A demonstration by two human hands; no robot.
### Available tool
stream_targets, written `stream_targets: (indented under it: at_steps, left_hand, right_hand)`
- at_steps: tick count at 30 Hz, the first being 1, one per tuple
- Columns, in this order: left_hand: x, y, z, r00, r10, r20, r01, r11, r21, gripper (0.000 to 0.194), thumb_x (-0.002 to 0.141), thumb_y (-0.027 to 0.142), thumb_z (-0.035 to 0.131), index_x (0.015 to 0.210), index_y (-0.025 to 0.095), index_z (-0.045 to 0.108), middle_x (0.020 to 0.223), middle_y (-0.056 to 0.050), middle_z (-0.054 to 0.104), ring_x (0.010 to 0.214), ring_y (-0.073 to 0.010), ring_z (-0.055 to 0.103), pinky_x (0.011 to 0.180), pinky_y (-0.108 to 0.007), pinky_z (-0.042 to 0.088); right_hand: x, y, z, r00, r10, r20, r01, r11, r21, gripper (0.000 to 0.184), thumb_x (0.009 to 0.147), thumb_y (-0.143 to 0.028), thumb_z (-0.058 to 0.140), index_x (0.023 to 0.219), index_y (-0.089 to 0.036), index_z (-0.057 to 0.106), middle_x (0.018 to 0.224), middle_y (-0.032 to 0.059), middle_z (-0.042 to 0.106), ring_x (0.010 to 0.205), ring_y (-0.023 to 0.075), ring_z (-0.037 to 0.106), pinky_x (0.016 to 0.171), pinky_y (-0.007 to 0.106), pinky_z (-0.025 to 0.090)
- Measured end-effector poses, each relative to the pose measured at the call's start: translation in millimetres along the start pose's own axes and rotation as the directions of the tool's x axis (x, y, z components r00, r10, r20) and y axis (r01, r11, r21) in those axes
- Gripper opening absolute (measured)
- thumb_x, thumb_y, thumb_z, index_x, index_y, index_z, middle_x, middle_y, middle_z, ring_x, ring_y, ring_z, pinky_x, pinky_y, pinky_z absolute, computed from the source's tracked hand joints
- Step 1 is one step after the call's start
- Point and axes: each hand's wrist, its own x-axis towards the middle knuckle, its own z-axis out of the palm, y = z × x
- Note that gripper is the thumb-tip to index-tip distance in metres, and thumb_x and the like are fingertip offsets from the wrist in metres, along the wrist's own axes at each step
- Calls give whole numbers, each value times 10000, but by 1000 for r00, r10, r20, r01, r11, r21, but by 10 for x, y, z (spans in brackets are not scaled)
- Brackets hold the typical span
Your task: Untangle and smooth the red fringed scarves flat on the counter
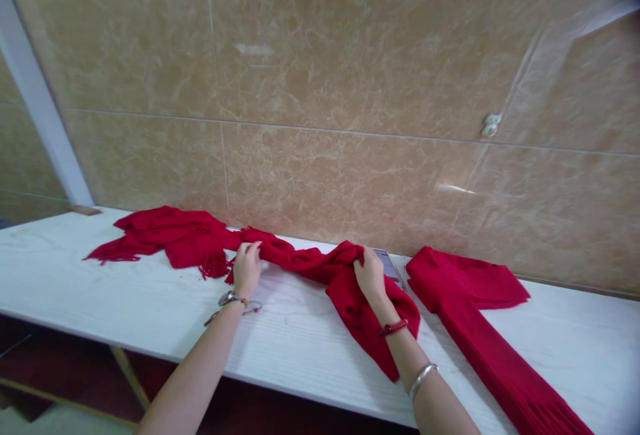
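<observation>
A long red fringed scarf (305,262) lies bunched along the back of a white table (125,302). My left hand (247,267) is closed, pinching the scarf near its middle beside a fringed end. My right hand (370,274) grips a bunched part of the same scarf further right, where a loose length hangs toward the table's front edge. A second red scarf (475,315), folded flat, lies to the right of my right hand and runs toward the near right corner.
A tan marble-tiled wall (350,88) rises directly behind the table. A phone-like flat object (389,263) lies partly under the scarf by my right hand. A white post (35,95) stands at the left. Dark floor shows below the table's front edge.
</observation>
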Motion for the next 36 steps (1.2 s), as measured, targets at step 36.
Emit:
stream_targets:
  at_steps: [36]
  left_hand:
    - [-57, 282, -158, 913, 357, 198, -366, 931, 8, 416, 689, 42, 464, 1051, 189, 606, 1058, -86, 534, 995, -245, 483, 862, -386, 379]
  right_hand:
    - [-160, -56, 58, 892, -112, 439, 210, 960, -182, 176, 788, -238, 543, 923, -189, 644, 1035, 101, 503, 966, 229, 486, 896, 463, 330]
